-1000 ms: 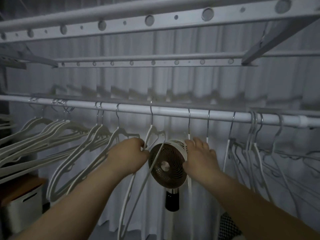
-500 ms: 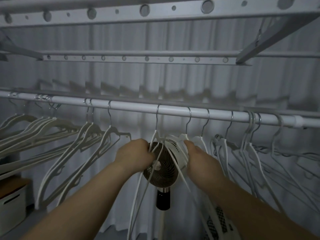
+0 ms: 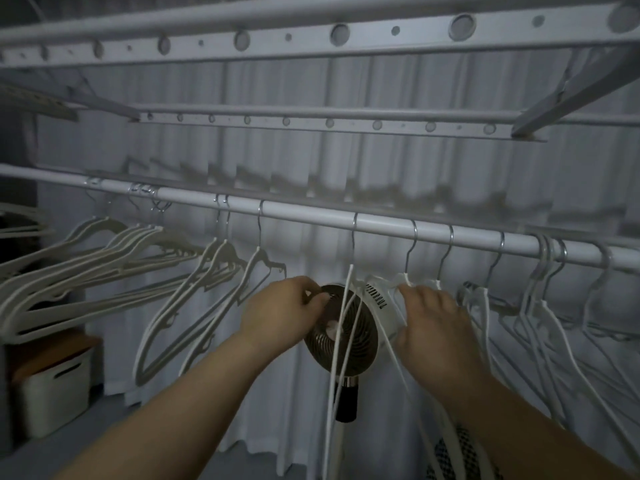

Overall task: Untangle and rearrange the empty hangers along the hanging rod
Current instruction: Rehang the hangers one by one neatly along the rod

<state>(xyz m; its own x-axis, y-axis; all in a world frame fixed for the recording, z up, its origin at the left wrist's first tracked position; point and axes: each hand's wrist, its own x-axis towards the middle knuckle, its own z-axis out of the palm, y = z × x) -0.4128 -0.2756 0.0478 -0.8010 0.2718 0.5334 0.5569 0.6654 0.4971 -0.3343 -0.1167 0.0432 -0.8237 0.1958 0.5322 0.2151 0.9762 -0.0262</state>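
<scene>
well, a pale pleated curtain [image 3: 311, 168] hangs behind both hands. the hanging rod [image 3: 381, 226] runs just above them, right across the room. empty hangers [image 3: 104, 271] crowd out beyond the left hand [image 3: 287, 313], and more bunch past the right hand [image 3: 433, 323]. a round fan [image 3: 367, 344] sits behind and between the hands. the right hand's fingers curl over a white hanger [image 3: 403, 278] under the rod. the left hand's fingers are curled too, but i cannot tell whether they pinch anything.

Dim light. White pleated curtain [image 3: 311, 161] at rear. Pedestal fan [image 3: 363, 344] centre. 1 lidded storage box [image 3: 52, 379] at 8 o'clock, on grey floor [image 3: 104, 455].
</scene>
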